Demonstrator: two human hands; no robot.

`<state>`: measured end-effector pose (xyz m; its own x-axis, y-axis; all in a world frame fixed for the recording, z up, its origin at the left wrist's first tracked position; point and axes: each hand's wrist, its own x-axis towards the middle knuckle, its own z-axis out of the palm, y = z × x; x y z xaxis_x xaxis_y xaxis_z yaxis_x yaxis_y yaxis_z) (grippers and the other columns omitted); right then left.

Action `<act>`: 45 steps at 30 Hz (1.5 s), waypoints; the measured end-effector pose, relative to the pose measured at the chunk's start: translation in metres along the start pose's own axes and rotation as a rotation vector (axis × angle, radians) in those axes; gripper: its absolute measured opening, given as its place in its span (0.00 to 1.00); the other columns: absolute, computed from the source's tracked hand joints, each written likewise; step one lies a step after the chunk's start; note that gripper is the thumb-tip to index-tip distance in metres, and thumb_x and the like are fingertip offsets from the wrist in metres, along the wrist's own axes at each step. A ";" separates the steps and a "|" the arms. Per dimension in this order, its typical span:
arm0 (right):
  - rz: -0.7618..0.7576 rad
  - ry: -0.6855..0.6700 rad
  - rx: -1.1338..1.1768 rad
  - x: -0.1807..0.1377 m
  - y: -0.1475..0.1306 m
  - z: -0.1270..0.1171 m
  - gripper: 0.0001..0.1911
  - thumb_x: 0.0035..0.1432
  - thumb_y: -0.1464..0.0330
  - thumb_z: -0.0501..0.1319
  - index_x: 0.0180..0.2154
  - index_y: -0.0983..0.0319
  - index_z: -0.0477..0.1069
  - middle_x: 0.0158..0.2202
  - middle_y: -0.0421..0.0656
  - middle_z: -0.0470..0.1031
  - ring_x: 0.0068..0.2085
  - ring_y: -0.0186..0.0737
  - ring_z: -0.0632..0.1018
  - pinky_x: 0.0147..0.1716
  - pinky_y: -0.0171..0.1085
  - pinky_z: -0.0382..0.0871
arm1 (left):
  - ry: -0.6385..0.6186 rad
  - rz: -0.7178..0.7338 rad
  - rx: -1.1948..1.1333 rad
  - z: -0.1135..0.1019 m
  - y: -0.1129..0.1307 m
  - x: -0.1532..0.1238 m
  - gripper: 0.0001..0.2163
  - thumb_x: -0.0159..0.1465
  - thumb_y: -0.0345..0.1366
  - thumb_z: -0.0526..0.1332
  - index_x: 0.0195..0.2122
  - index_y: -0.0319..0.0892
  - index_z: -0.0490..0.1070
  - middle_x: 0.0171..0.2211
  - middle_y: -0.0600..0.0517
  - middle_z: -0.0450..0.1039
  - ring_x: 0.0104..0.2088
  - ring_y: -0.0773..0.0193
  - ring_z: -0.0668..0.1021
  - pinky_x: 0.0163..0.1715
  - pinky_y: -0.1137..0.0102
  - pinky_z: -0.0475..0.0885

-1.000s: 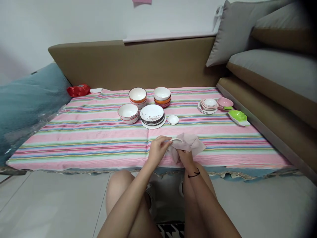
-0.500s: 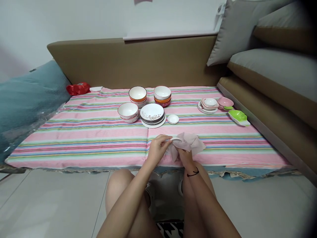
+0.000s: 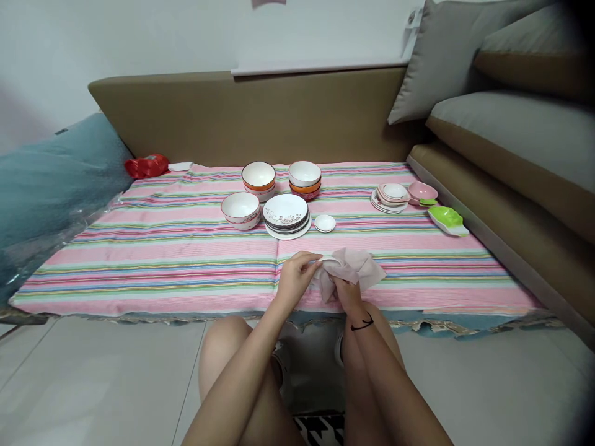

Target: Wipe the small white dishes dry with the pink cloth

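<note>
My left hand (image 3: 294,280) pinches the rim of a small white dish (image 3: 328,259) above the near edge of the striped cloth (image 3: 176,260). My right hand (image 3: 344,290) is closed on a pale pink rag (image 3: 357,268) that wraps over the dish and hides most of it. Both hands are close together, just in front of my knees.
Behind my hands stand stacked bowls (image 3: 258,176), another bowl stack (image 3: 304,179), a single bowl (image 3: 240,209), a pile of plates (image 3: 286,215) and a tiny saucer (image 3: 325,223). At the right lie small dishes (image 3: 391,196), a pink dish (image 3: 423,192) and a green dish (image 3: 447,219). A red bag (image 3: 145,166) lies far left.
The view shifted slightly between the first frame and now. My hands stay in the same spot with the dish and rag; the fingers move only a little.
</note>
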<state>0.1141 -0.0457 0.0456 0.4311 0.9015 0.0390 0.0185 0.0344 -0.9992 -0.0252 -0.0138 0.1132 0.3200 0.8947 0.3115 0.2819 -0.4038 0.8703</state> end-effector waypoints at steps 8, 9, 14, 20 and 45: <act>-0.064 0.006 -0.128 0.001 -0.002 0.004 0.09 0.43 0.62 0.60 0.27 0.60 0.72 0.30 0.44 0.76 0.38 0.45 0.73 0.43 0.44 0.67 | -0.002 -0.140 0.027 -0.001 0.003 0.001 0.11 0.62 0.41 0.57 0.39 0.41 0.74 0.40 0.48 0.75 0.34 0.63 0.76 0.31 0.72 0.71; -0.042 0.015 -0.128 0.001 -0.002 0.005 0.10 0.44 0.61 0.60 0.27 0.61 0.71 0.30 0.44 0.76 0.36 0.45 0.73 0.41 0.43 0.67 | -0.018 -0.167 0.027 0.000 0.005 0.000 0.11 0.62 0.41 0.56 0.38 0.41 0.73 0.39 0.48 0.76 0.33 0.64 0.76 0.31 0.72 0.71; 0.083 0.125 -0.151 0.000 -0.002 0.006 0.17 0.51 0.56 0.56 0.24 0.63 0.69 0.24 0.42 0.72 0.29 0.39 0.70 0.30 0.38 0.64 | -0.125 -0.224 0.025 0.003 0.008 -0.001 0.14 0.63 0.45 0.53 0.38 0.42 0.72 0.33 0.50 0.75 0.28 0.65 0.76 0.27 0.73 0.69; 0.110 0.096 -0.151 0.001 0.000 0.003 0.17 0.51 0.56 0.56 0.20 0.61 0.63 0.17 0.38 0.63 0.23 0.35 0.64 0.23 0.36 0.59 | -0.120 -0.227 0.004 0.008 0.004 0.000 0.09 0.61 0.36 0.56 0.42 0.44 0.70 0.36 0.52 0.75 0.27 0.68 0.76 0.26 0.75 0.69; 0.008 -0.028 -0.039 0.005 -0.004 0.000 0.15 0.47 0.59 0.62 0.31 0.65 0.73 0.32 0.45 0.77 0.36 0.43 0.74 0.38 0.40 0.67 | -0.113 -0.163 0.276 0.011 0.009 0.017 0.12 0.67 0.39 0.44 0.34 0.43 0.63 0.31 0.50 0.70 0.33 0.62 0.72 0.34 0.70 0.63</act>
<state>0.1164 -0.0417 0.0495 0.4058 0.9134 0.0306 0.0505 0.0110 -0.9987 -0.0069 -0.0045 0.1225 0.3441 0.9314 0.1191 0.5670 -0.3072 0.7643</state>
